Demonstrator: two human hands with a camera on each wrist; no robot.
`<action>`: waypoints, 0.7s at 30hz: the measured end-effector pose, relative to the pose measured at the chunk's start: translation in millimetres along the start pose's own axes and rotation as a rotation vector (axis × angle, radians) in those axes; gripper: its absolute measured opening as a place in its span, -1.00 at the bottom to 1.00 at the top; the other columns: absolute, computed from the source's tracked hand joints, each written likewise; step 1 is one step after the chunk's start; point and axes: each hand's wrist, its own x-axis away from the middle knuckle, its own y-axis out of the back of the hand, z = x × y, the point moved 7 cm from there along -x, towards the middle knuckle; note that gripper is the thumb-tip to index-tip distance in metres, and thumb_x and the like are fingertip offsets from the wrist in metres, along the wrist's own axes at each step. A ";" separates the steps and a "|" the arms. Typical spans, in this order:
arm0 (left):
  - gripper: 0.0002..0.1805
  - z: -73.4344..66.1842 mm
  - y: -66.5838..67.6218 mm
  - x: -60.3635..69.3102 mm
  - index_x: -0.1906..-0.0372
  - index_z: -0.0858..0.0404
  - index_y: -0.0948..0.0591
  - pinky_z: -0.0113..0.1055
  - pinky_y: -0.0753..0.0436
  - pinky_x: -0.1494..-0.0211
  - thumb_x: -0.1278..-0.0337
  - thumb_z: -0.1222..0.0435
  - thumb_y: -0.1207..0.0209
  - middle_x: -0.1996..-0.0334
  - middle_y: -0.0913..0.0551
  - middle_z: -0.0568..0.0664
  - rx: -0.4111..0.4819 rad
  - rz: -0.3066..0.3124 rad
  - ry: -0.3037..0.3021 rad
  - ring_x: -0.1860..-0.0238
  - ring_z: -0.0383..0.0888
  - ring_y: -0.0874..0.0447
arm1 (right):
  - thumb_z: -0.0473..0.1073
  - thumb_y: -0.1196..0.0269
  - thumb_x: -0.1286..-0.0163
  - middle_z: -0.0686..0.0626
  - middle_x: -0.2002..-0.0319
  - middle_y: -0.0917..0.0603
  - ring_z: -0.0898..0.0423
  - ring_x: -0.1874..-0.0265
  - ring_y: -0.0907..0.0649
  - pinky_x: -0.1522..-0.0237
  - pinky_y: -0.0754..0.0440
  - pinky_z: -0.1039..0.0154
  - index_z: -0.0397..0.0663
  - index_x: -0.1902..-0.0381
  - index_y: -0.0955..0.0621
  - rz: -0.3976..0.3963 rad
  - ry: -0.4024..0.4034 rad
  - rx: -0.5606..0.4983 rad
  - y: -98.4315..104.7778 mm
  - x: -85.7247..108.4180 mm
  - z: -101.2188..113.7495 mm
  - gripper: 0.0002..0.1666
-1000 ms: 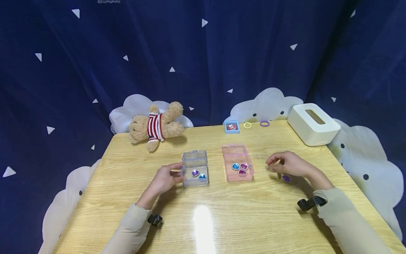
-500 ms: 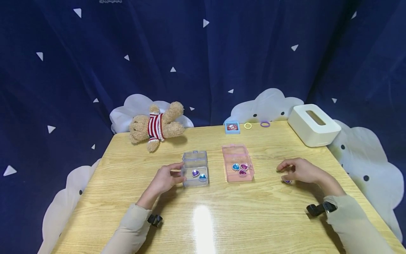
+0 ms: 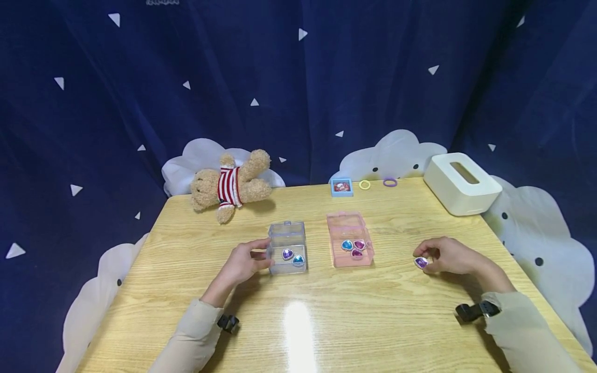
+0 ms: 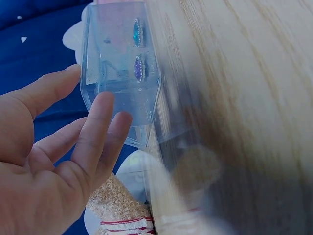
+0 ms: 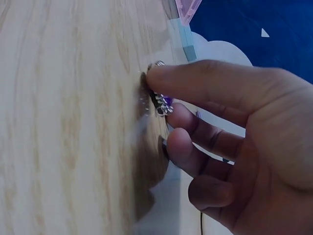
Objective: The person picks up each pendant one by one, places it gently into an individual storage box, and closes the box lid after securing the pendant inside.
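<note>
One blue jewel (image 3: 347, 245) and two pink jewels (image 3: 357, 254) lie in the pink box (image 3: 339, 260), whose lid is folded back. Left of the pink box, near it but apart, stands the clear box (image 3: 284, 268), likewise unlidded, with a purple jewel (image 3: 287, 254) and a second blue jewel (image 3: 298, 260) inside. The left hand (image 3: 242, 263) rests against the clear box, its thumb and fingers spread apart rather than wrapped round it. Well to the right of the pink box, the right hand (image 3: 450, 256) pinches a second purple jewel (image 3: 421, 262) between thumb and finger, close to the desk (image 3: 354, 311). Behind the pink box sits a blue frame (image 3: 342, 194); behind and right of it are a yellow ring (image 3: 365, 189), a purple ring (image 3: 389, 186) and, farther right, a white box (image 3: 457, 194) with a slotted top. A teddy bear (image 3: 228, 186) in a striped shirt lies behind and left of the pink box.
</note>
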 end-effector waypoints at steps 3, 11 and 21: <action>-0.33 -0.6 0.0 0.0 -0.35 0.21 -0.51 -0.18 -0.76 -0.02 -0.07 0.33 -0.41 -0.26 -0.59 0.22 -0.004 0.000 0.000 -0.12 0.12 -0.70 | -0.13 -0.52 -0.04 0.11 0.35 -0.63 0.28 0.39 -0.48 0.38 -0.46 0.42 0.05 0.15 -0.69 -0.025 0.014 0.020 0.5 -0.9 0.8 -0.62; -0.34 0.1 -0.3 -0.8 -0.35 0.21 -0.52 -0.18 -0.76 -0.03 -0.08 0.32 -0.41 -0.26 -0.59 0.23 -0.003 0.000 0.001 -0.12 0.11 -0.70 | -0.04 -0.52 -0.10 0.15 0.37 -0.62 0.30 0.40 -0.48 0.38 -0.46 0.40 0.08 0.16 -0.69 -0.084 0.007 0.066 0.8 -5.6 -2.9 -0.66; -0.34 0.6 0.0 -1.4 -0.35 0.21 -0.51 -0.17 -0.76 -0.03 -0.09 0.31 -0.41 -0.24 -0.60 0.23 -0.005 0.001 -0.006 -0.13 0.12 -0.70 | -0.08 -0.48 -0.17 0.17 0.35 -0.67 0.31 0.41 -0.53 0.37 -0.52 0.40 0.11 0.14 -0.69 -0.143 0.078 0.057 8.2 -12.8 11.2 -0.71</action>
